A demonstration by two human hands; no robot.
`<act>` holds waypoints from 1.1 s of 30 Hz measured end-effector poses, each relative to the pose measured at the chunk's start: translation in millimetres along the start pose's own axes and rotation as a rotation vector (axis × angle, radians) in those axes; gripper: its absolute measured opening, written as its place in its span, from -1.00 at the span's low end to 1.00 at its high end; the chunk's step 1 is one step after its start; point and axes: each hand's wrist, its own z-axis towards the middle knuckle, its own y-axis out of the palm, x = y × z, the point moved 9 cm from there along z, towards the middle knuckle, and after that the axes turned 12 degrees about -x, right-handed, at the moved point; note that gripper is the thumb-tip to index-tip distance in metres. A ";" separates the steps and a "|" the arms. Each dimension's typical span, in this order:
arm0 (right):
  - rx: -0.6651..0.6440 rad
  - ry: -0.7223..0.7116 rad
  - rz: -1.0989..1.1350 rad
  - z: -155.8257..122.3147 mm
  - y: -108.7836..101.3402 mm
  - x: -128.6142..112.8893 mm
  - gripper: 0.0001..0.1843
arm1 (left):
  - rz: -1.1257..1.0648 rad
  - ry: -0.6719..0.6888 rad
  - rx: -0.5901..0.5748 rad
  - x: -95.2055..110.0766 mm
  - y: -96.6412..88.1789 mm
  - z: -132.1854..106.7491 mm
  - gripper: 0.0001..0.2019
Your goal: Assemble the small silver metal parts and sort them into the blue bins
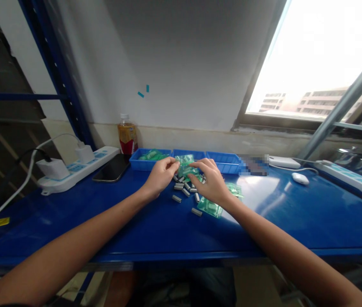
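Note:
My left hand (pixel 162 174) pinches the left edge of a small clear green plastic bag (pixel 184 160) between thumb and fingertips. My right hand (pixel 211 181) is close by on the other side of the bag, thumb and fingers apart; I cannot make out anything held in it. Beneath both hands, several short grey metal pieces (pixel 185 192) lie scattered on the blue table (pixel 129 230). More green bags (pixel 210 207) lie flat under and beside my right wrist. Part of the pile is hidden by my fingers.
Behind the hands stands a row of blue bins (pixel 222 157); the left one holds green bags (pixel 152 154). A drink bottle (pixel 127 134), a phone (pixel 112 167) and a power strip (pixel 75 170) are to the left. At right are a white earphone case (pixel 300 178) and another power strip (pixel 353 179).

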 end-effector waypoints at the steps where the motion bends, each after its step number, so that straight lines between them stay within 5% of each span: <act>1: -0.024 0.074 0.114 1.0 2.9 8.4 -0.73 | 0.115 0.097 0.036 10.2 -3.4 -2.5 -0.78; 5: -0.130 0.401 0.752 -2.6 31.7 42.7 -0.48 | 0.641 0.468 0.009 43.9 13.5 -19.3 -0.80; 8: -0.109 0.486 0.932 -5.6 41.0 52.1 -0.52 | 0.790 0.563 -0.032 49.9 26.5 -26.5 -0.78; 11: -0.040 0.358 0.695 -3.2 26.7 48.7 -0.65 | 0.691 0.465 -0.035 46.3 23.8 -21.5 -0.78; 14: 0.004 0.058 0.270 -1.7 9.7 23.1 -0.73 | 0.387 0.226 -0.030 28.1 11.5 -9.7 -0.68; 18: -0.003 -0.180 -0.033 -6.9 8.6 0.2 -0.53 | -0.070 -0.079 -0.026 -4.4 5.2 -2.1 -0.54; 22: -0.014 -0.226 -0.127 -7.2 8.0 -7.4 -0.39 | -0.231 -0.110 -0.070 -7.6 3.6 4.6 -0.73; 24: -0.033 -0.205 -0.145 -6.1 8.0 -8.2 -0.40 | -0.210 -0.089 -0.008 -9.1 -15.1 11.2 -0.77; 30: -0.124 -0.108 -0.139 -5.0 17.2 -1.8 -0.50 | 0.058 -0.228 0.497 -51.4 -129.0 16.1 -0.58; 33: -0.169 -0.078 -0.142 -5.1 24.4 0.9 -0.56 | 0.504 -0.284 0.394 -54.8 -145.9 25.9 -0.61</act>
